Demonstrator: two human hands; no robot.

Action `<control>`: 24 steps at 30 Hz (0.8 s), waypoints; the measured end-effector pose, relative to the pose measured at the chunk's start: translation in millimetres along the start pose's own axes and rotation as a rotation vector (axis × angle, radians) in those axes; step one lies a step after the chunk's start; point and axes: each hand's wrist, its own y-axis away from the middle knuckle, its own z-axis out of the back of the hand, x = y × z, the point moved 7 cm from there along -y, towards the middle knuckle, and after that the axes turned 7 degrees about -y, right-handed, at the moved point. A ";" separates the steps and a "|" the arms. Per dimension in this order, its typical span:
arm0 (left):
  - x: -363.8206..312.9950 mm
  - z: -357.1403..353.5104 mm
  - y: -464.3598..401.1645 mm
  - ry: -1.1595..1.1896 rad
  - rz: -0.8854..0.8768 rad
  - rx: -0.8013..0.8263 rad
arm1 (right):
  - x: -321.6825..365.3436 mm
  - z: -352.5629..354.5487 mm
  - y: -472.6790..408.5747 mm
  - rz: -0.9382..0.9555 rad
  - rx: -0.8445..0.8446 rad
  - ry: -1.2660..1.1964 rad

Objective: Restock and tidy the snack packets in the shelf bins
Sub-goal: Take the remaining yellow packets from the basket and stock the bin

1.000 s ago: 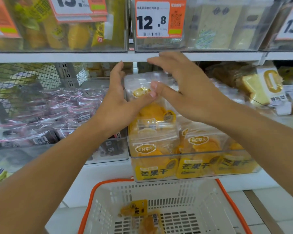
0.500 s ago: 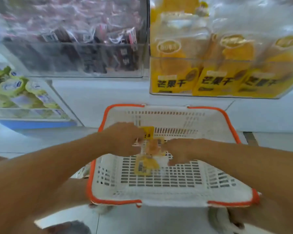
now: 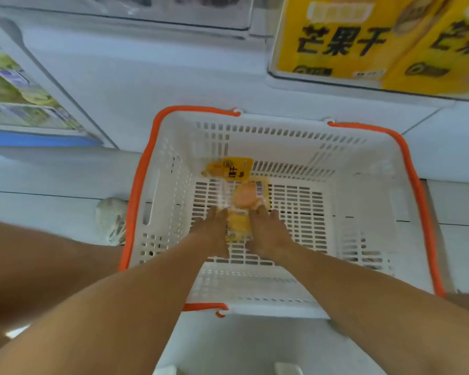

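A white basket with an orange rim (image 3: 146, 169) stands on the floor below the shelf. Inside it lie dried-mango packets: a yellow-labelled one (image 3: 229, 169) against the far wall, a clear one with orange slices and a barcode (image 3: 248, 197), and a yellow one (image 3: 238, 226) nearer me. My left hand (image 3: 211, 231) and my right hand (image 3: 268, 234) reach down into the basket on either side of the nearer yellow packet and grip its edges. The fingertips are blurred.
The clear shelf bin of yellow mango packets (image 3: 363, 44) hangs at the upper right, above the basket. A low shelf with green packs (image 3: 11, 90) is at the left. A pale shoe (image 3: 111, 220) sits by the basket's left side.
The hands left the mango bin on the shelf and dropped into the basket. The view tilted down and moved closer; both hands now sit lower on the packets.
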 end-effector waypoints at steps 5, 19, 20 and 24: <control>-3.7 35.0 6.5 0.028 0.029 -0.350 | 3.6 47.9 -14.1 0.156 0.009 -0.568; 53.1 43.0 10.9 0.759 0.342 -0.222 | -24.5 30.8 -45.4 0.057 -0.034 0.069; 52.8 43.9 12.5 0.736 0.340 -0.221 | -19.6 28.6 -41.9 0.055 -0.046 0.081; 54.4 37.3 16.9 0.767 0.385 -0.195 | -30.1 35.7 -37.3 -0.114 0.021 -0.452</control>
